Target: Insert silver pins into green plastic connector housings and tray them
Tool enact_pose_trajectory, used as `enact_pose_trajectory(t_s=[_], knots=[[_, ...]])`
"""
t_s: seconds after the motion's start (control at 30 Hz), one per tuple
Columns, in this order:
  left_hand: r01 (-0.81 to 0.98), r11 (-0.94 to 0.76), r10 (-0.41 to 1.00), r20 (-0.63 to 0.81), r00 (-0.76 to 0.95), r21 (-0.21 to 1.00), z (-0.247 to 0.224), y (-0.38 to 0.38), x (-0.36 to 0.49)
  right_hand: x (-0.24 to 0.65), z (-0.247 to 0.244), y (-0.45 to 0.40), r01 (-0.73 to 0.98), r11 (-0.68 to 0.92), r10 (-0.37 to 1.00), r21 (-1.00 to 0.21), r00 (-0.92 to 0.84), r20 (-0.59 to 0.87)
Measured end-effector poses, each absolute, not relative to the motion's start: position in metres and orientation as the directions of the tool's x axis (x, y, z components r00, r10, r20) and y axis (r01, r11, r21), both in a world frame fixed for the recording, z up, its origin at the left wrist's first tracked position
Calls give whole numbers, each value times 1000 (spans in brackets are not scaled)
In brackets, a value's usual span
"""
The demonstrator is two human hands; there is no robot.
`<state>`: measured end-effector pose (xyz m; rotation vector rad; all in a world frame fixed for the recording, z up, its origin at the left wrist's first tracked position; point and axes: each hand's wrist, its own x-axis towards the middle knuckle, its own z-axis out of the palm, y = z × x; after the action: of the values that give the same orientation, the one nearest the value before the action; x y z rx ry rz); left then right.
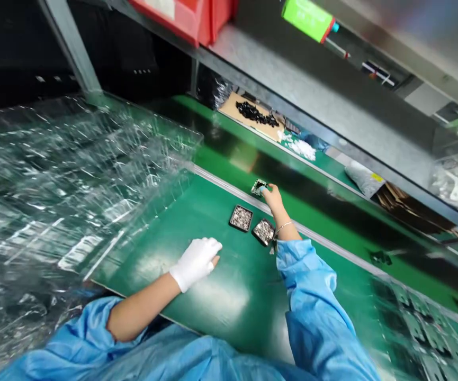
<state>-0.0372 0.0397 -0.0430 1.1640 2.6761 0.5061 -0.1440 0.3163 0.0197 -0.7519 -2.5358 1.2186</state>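
My right hand (273, 198), bare apart from something blue on a fingertip, reaches over the green conveyor strip. Its fingers pinch the edge of a small square circuit board (258, 186) with a dark and silvery face. Just below that wrist lies a black square tray (264, 232) filled with small silvery parts, and a similar tray (241, 218) sits left of it. My left hand (197, 261), in a white glove with a bare thumb tip, rests on the green mat (213, 307). Its fingers are slightly bent, thumb apart, with nothing visible in them.
Stacked clear plastic trays (73, 185) cover the left side. At the lower right are blurred trays holding dark parts (419, 317). Beyond the conveyor strip (324, 211), black pieces (256, 114) lie on cardboard beside white pieces (302, 149). A metal shelf (312, 90) overhangs the back, carrying a red bin (185, 18).
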Motion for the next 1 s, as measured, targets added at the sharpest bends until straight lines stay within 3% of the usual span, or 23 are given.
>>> enact_pose_trajectory(t_s=[0.2, 0.4, 0.5, 0.57, 0.63, 0.67, 0.73, 0.83, 0.93, 1.0], knots=[[714, 601, 761, 16, -649, 359, -52, 43, -36, -195, 26, 296, 311, 638, 473, -704, -880, 40], [759, 551, 791, 71, -607, 346, -60, 47, -25, -219, 39, 283, 170, 761, 384, -627, -896, 224], [807, 498, 838, 63, -542, 317, -64, 52, -23, -230, 52, 231, -101, 813, 116, -573, -937, 330], [830, 464, 864, 50, -501, 309, -67, 54, -24, -233, 61, 182, -474, 769, -326, -429, -868, 374], [838, 447, 872, 56, -486, 313, -71, 56, -27, -233, 70, 135, -761, 601, -729, -242, -647, 223], [839, 443, 872, 65, -485, 315, -72, 56, -29, -233, 74, 115, -820, 553, -813, -147, -570, 120], [842, 437, 875, 64, -479, 317, -73, 56, -31, -229, 78, 86, -854, 518, -854, 50, -520, -35], [835, 439, 878, 39, -477, 331, -70, 53, -32, -211, 82, 67, -815, 532, -827, 229, -558, -69], [803, 450, 862, 46, -506, 391, -64, 48, -31, -175, 88, 61, -802, 544, -820, 247, -570, -48], [752, 479, 829, 48, -557, 453, -61, 42, -30, -147, 94, 58, -868, 461, -874, 183, -480, -75]])
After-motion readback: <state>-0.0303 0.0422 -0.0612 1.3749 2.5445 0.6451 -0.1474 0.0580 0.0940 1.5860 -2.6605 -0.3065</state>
